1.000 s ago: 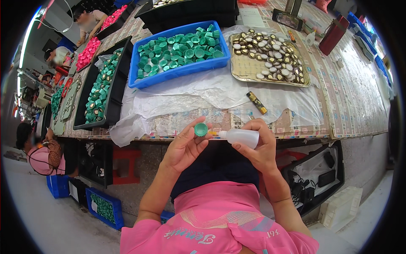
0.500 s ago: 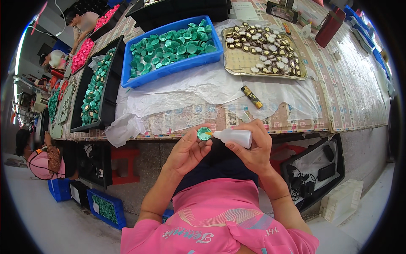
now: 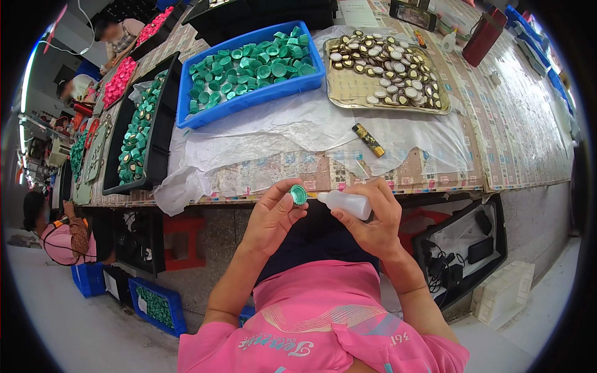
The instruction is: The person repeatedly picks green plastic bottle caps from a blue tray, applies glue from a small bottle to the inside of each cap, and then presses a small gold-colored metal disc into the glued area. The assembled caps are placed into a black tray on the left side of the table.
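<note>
My left hand (image 3: 271,220) is closed on a small green fluted foil cup (image 3: 298,194), held between thumb and fingers with its hollow facing the right. In my right hand (image 3: 380,219) is a white squeeze bottle (image 3: 350,203) lying on its side, its thin yellow nozzle pointing at the cup with a small gap between. Both hands are just off the table's front edge. Beyond them, a blue bin (image 3: 252,97) holds many loose green foil cups. To its right, a metal tray (image 3: 349,91) carries a heap of small round discs, pale-faced and dark-edged.
A black and gold tube (image 3: 369,140) lies on white paper sheeting (image 3: 261,146). At the left, a black crate (image 3: 160,146) contains green cups with discs. A dark red flask (image 3: 484,38) and a phone (image 3: 413,17) stand at the far right. Several people sit at the left.
The bottle's nozzle has come away from the cup toward the right. My left hand has tilted the cup slightly and keeps hold of it.
</note>
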### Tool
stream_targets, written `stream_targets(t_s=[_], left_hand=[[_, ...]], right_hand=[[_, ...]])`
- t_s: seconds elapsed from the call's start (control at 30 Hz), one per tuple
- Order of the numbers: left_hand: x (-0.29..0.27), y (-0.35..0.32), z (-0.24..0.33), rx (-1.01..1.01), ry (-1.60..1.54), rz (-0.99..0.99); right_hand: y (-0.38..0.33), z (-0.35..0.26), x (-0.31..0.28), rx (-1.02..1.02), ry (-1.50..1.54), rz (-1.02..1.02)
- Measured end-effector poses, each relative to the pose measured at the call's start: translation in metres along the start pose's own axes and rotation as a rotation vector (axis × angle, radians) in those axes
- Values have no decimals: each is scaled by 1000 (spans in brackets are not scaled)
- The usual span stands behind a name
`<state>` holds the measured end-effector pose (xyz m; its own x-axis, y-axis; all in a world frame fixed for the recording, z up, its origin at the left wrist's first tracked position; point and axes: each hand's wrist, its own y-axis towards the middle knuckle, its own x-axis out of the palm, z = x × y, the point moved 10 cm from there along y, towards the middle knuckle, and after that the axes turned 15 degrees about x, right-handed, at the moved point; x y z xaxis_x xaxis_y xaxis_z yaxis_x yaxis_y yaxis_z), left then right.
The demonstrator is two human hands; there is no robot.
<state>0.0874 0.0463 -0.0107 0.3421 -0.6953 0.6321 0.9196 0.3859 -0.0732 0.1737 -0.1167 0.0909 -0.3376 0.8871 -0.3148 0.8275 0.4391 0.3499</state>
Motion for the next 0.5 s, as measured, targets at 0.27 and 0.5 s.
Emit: stream_targets(t_s=[0.27,0.5], left_hand=[[6,2,30,306,281,-69],[2,3,50,454,346,-69]], right_hand=[[1,1,-3,-10,45,37],[15,33,8,148,32,32]])
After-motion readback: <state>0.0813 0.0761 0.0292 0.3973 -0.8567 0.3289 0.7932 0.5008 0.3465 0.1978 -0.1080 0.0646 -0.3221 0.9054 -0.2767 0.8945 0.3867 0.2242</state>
